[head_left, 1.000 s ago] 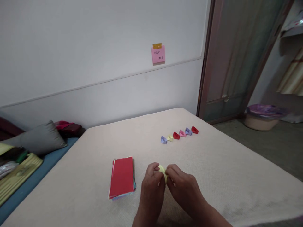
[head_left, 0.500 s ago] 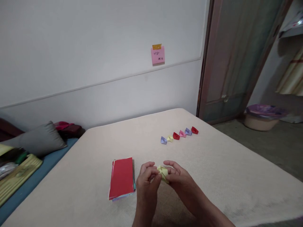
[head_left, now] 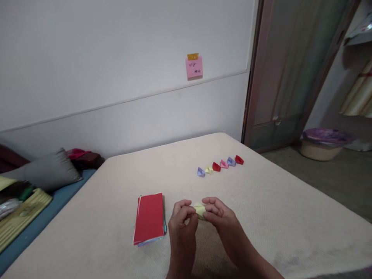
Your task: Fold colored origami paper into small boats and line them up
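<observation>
Far left, beyond the left edge of the cream textured mattress top [head_left: 270,205]: a grey fabric cushion [head_left: 49,169] on a blue padded base [head_left: 56,197], with a dark red cloth [head_left: 85,159] behind it.

On the mattress top, left of centre near the front edge: a rectangular stack of red paper sheets [head_left: 149,219], other colours showing at its lower edge, lying flat. Just right of the stack, the left hand [head_left: 182,221] rests raised, fingers curled and pressed together, fingertips pinching the left end of a small pale-yellow folded paper piece [head_left: 200,210]. The right hand [head_left: 222,217] is beside it, fingers slightly apart, tips pinching the right end of that piece, which is held between both hands above the mattress top.

Further back, toward the far edge, a row of six small folded paper boats [head_left: 220,164], left to right: lilac, yellow, red, pink, lilac, red; well apart from the hands
</observation>
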{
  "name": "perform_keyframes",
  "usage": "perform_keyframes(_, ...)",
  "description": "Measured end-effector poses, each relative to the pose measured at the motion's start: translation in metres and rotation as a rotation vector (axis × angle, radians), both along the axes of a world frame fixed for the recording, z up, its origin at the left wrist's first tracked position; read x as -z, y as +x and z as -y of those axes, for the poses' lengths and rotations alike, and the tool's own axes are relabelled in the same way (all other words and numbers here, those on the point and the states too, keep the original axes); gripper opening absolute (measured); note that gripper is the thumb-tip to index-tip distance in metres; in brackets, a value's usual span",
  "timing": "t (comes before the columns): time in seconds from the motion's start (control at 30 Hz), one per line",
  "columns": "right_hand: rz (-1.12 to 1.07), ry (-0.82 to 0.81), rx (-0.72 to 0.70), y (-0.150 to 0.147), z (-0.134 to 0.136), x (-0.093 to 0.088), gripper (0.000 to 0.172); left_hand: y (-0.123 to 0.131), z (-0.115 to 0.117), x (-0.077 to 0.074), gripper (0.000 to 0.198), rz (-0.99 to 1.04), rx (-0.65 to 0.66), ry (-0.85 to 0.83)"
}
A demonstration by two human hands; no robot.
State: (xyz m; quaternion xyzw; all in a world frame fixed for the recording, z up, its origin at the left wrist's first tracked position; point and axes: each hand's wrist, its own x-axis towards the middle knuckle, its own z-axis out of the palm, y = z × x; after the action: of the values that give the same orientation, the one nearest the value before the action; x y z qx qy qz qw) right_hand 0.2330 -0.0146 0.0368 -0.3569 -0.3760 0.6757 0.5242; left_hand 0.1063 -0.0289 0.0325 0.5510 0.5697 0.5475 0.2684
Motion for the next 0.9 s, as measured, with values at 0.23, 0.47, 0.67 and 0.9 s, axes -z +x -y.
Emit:
perform_keyframes(0.23,0.072,0.023,-0.015,0.000,0.000,0.001,0.017,-0.001,-0.002,0.003,0.010,0.008,-0.016,0.006)
perform_keyframes(0.47,0.079,0.021,0.000,0.001,0.000,-0.005,0.025,-0.001,-0.001,0.000,0.012,0.005,-0.024,0.010)
perform_keyframes(0.67,0.027,0.020,-0.051,0.003,-0.003,0.001,0.024,0.002,0.003,-0.003,0.012,-0.085,-0.034,0.088)
perform_keyframes(0.9,-0.304,-0.095,-0.120,0.005,-0.007,0.011,0.022,0.005,0.005,-0.005,0.026,-0.050,-0.039,0.160)
